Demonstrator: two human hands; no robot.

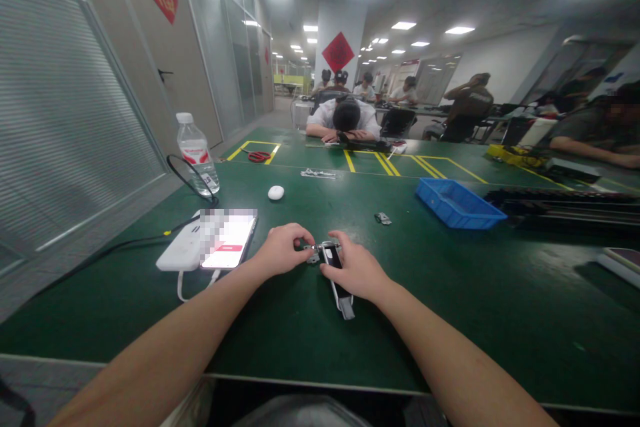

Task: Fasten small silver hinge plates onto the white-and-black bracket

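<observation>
My right hand point(361, 271) is closed around a long, narrow piece with a silver-white frame and a black middle point(341, 287). Its grey end tilts down toward me, near the table surface. At the upper end of this piece, the thumb and fingertips of my left hand point(286, 248) pinch something small and shiny, too small to name. A small grey metal part point(313, 257) shows just under those fingertips. Farther off to the right lies another little metal piece point(383, 218) on the green table point(300, 340).
Left of my hands are a lit phone point(233, 240), a white power bank point(176, 247) with cables, and a water bottle point(196, 157). A white earbud case point(276, 193), red-handled scissors point(259, 156) and a blue tray point(457, 205) stand farther out. Across the table a person point(345, 117) rests head on arms.
</observation>
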